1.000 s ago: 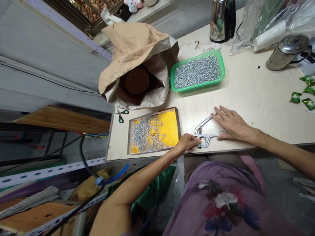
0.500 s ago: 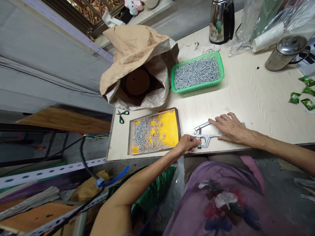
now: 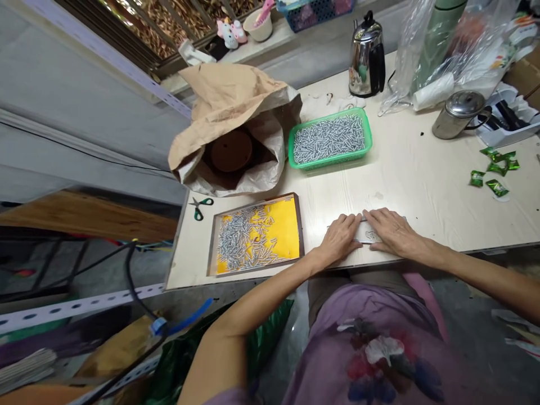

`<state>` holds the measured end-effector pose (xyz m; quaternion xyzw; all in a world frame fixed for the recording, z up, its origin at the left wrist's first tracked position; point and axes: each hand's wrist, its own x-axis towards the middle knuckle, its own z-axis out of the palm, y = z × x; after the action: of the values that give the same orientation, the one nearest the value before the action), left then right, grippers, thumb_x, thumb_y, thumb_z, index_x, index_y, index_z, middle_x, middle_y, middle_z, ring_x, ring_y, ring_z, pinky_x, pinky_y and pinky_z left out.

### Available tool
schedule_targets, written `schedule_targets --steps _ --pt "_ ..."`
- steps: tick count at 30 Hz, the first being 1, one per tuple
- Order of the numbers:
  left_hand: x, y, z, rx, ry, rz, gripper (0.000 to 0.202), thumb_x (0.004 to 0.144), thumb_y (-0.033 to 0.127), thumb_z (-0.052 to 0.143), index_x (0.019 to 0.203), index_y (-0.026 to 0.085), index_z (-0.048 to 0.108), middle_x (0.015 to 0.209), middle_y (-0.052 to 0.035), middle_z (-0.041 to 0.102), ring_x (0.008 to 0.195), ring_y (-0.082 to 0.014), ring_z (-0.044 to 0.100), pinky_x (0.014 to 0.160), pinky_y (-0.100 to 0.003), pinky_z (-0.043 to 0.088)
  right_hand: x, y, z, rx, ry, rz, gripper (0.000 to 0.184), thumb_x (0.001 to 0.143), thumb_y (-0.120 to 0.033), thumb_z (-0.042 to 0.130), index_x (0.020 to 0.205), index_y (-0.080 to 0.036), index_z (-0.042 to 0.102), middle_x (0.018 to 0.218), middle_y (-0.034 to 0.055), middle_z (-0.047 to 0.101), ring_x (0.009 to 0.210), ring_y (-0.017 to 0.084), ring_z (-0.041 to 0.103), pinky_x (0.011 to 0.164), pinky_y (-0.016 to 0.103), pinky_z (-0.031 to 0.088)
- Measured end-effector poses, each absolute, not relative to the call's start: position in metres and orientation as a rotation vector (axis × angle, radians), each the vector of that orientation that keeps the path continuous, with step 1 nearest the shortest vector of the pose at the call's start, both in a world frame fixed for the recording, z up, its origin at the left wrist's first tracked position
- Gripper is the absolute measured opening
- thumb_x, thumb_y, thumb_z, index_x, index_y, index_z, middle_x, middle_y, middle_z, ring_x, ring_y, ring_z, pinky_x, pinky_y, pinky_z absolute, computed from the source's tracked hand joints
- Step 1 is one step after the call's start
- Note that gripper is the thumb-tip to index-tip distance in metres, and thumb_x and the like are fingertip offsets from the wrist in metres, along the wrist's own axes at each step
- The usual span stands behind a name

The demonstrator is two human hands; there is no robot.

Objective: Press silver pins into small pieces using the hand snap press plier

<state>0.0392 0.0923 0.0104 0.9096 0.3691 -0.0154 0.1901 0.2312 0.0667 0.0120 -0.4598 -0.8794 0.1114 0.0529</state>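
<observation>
Both of my hands lie flat on a silver hand press tool (image 3: 364, 232) near the front edge of the pale wooden table (image 3: 422, 169). My left hand (image 3: 338, 239) covers the tool's left end with its fingers stretched out. My right hand (image 3: 391, 230) rests palm down over the right end, fingers extended. Only a short strip of metal shows between the two hands. Just left of my left hand lies a shallow tray with a yellow bottom (image 3: 287, 225), holding several small silver screws.
A green basket (image 3: 366, 147) full of screws stands further back. An open brown paper sack (image 3: 228, 101) sits at the back left, with green-handled scissors (image 3: 198, 207) beside it. A steel kettle (image 3: 367, 54), a lidded metal pot (image 3: 457, 113), plastic bags and green wrappers (image 3: 491, 169) are on the right.
My left hand has left its pinch at the tool's head and now lies flat over it. My right hand slid left, and the tool's spread handles are now together under both hands. The view shifted.
</observation>
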Motion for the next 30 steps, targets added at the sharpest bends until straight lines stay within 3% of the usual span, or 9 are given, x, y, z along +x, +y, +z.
schedule_targets --steps 3,8,12,17,20,24,27,30 --pt "0.042 0.101 0.011 2.567 0.971 -0.09 0.066 0.082 0.037 0.07 0.133 0.01 0.04 0.117 -0.0154 0.055 0.107 -0.0297 0.052 0.09 -0.044 0.048 0.232 0.067 0.015 -1.488 -2.71 0.325 0.053 0.075 -0.036 0.075 0.118 -0.011 0.056 0.105 0.0146 0.062 0.097 0.03 0.053 0.075 0.037 0.042" --pt "0.046 0.103 0.014 2.531 0.891 -0.087 0.029 0.089 0.031 0.063 0.111 0.013 0.056 0.105 -0.0108 0.058 0.102 -0.0259 0.052 0.088 -0.04 0.047 0.231 0.065 0.016 -1.505 -2.708 0.342 0.027 0.08 -0.024 0.073 0.102 -0.013 0.063 0.092 0.01 0.061 0.089 0.024 0.052 0.073 0.033 0.04" --pt "0.047 0.098 0.01 2.526 0.906 -0.12 0.017 0.095 0.03 0.053 0.101 0.015 0.059 0.099 -0.0094 0.059 0.098 -0.0247 0.052 0.083 -0.038 0.047 0.231 0.061 0.01 -1.461 -2.664 0.403 0.003 0.087 -0.018 0.063 0.088 -0.015 0.063 0.083 0.0068 0.059 0.083 0.021 0.051 0.071 0.031 0.038" --pt "0.048 0.098 0.006 2.531 0.935 -0.127 0.027 0.1 0.032 0.043 0.09 0.015 0.06 0.092 -0.0095 0.059 0.096 -0.0239 0.053 0.081 -0.037 0.048 0.23 0.06 0.004 -1.404 -2.649 0.407 0.02 0.096 -0.022 0.05 0.082 -0.016 0.064 0.079 0.0064 0.06 0.078 0.02 0.052 0.07 0.031 0.038" --pt "0.046 0.096 0.002 2.514 0.988 -0.027 0.024 0.097 0.035 0.049 0.104 0.015 0.06 0.098 -0.0105 0.062 0.098 -0.0249 0.056 0.085 -0.04 0.05 0.237 0.068 0.006 -1.413 -2.621 0.409 0.014 0.093 -0.024 0.055 0.097 -0.015 0.065 0.091 0.0094 0.064 0.086 0.022 0.054 0.073 0.032 0.041" --pt "0.043 0.075 -0.011 2.488 1.146 0.248 0.044 0.094 0.033 0.054 0.134 0.014 0.046 0.133 -0.0198 0.054 0.126 -0.0309 0.05 0.103 -0.051 0.044 0.252 0.089 0.013 -1.294 -2.696 0.496 0.042 0.087 -0.036 0.064 0.121 -0.012 0.059 0.109 0.0136 0.064 0.097 0.025 0.055 0.08 0.034 0.042" --pt "0.047 0.047 -0.021 2.5 1.116 0.354 0.049 0.097 0.035 0.048 0.141 0.015 0.04 0.147 -0.0229 0.044 0.143 -0.0324 0.034 0.112 -0.056 0.035 0.252 0.106 0.013 -1.379 -2.71 0.409 0.027 0.092 -0.03 0.055 0.112 -0.014 0.064 0.102 0.0125 0.066 0.091 0.024 0.055 0.077 0.034 0.039" --pt "0.055 0.024 -0.025 2.496 0.986 0.378 0.055 0.097 0.045 0.045 0.142 0.015 0.039 0.148 -0.0212 0.044 0.146 -0.0301 0.03 0.115 -0.054 0.032 0.243 0.123 0.01 -1.442 -2.706 0.247 0.017 0.092 -0.023 0.052 0.093 -0.017 0.068 0.093 0.0107 0.067 0.088 0.023 0.053 0.074 0.034 0.034"
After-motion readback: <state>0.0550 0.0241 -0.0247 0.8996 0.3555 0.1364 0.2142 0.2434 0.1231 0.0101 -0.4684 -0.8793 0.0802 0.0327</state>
